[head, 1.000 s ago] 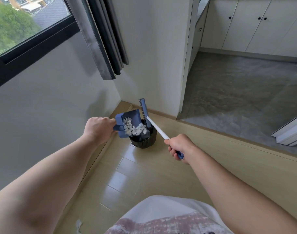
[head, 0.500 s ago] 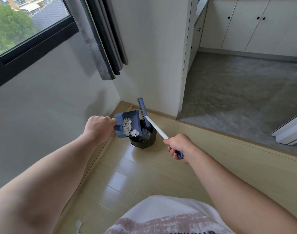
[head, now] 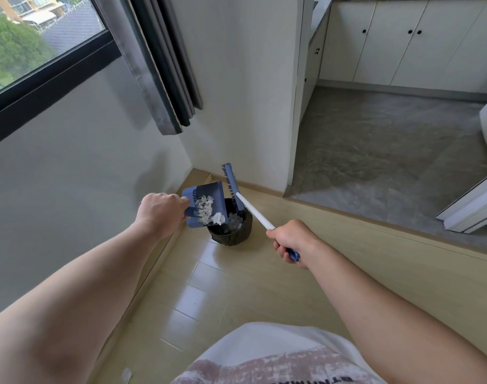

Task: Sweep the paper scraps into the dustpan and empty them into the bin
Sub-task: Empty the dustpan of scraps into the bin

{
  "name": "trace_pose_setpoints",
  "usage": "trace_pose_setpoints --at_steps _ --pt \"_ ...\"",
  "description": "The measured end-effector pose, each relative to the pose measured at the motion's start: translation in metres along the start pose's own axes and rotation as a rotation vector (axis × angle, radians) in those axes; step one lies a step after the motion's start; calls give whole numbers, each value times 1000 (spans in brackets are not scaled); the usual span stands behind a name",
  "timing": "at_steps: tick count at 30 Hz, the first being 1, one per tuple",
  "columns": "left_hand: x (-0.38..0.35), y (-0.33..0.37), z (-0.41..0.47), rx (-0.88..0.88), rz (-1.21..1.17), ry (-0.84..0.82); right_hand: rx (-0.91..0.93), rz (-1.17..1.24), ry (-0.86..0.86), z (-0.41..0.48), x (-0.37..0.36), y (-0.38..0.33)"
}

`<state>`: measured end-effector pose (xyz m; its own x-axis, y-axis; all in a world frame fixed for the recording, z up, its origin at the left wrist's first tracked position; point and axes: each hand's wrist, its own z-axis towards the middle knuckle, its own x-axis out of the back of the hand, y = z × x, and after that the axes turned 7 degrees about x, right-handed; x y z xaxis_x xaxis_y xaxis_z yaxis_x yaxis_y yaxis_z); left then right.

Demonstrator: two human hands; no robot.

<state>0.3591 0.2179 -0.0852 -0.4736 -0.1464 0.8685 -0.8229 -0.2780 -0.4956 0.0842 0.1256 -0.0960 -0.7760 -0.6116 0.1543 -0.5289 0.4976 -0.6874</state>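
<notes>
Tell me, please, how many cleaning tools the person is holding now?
2. The blue dustpan is in the left hand, tilted toward the black bin; the white-handled broom is in the right hand. No other tool shows.

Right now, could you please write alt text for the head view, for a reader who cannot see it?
The left hand holds a blue dustpan of paper scraps tilted over a black bin; the right hand holds a brush, its head by the bin.
</notes>
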Motion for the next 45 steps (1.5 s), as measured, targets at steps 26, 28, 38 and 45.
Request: trace_pose_setpoints --at_steps 26,28,38,45 --pt "11 -4 5 154 -104 -51 3 -1 12 -2 -4 4" --pt "9 -2 5 76 -48 -42 0 0 14 -1 -4 5" --pt "10 3 4 92 -50 -37 -9 -4 11 -5 -2 5" --pt "8 6 7 -12 32 -37 -5 5 12 -6 -1 7"
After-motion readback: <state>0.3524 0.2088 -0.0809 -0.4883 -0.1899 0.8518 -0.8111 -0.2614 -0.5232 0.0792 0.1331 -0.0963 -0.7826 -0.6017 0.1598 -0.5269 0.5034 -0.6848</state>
